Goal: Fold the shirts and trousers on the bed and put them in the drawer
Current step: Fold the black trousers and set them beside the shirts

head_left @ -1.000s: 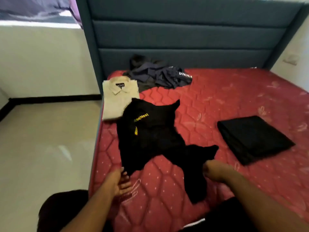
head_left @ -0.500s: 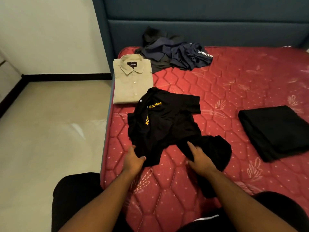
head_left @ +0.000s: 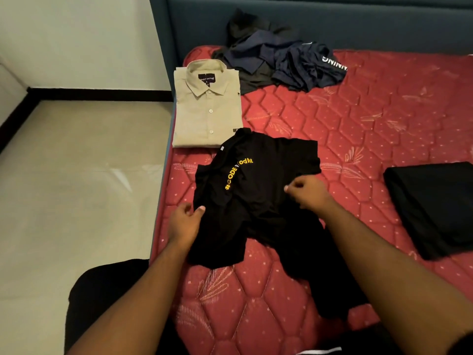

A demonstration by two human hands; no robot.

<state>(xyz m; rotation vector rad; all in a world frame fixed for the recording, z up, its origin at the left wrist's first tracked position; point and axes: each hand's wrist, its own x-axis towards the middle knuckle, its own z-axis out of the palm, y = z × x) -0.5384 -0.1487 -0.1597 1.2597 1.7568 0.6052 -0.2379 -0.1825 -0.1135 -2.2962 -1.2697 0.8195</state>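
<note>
Left hand (head_left: 184, 224) fingers (head_left: 199, 210) pinching left edge of black T-shirt (head_left: 256, 201); right hand (head_left: 308, 192) fingers curled, gripping cloth near its middle. T-shirt rumpled, yellow lettering up, on red bed (head_left: 358, 124) near left edge. Folded beige shirt (head_left: 207, 108) just beyond, touching collar. Unfolded dark pile (head_left: 279, 62) by headboard. Folded black garment (head_left: 432, 206) well apart, right.

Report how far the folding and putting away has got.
Done: the beige shirt and a black garment lie folded on the bed. In hand: the left hand and right hand pinch the black T-shirt. Left: the dark pile by the headboard; no drawer shows.
</note>
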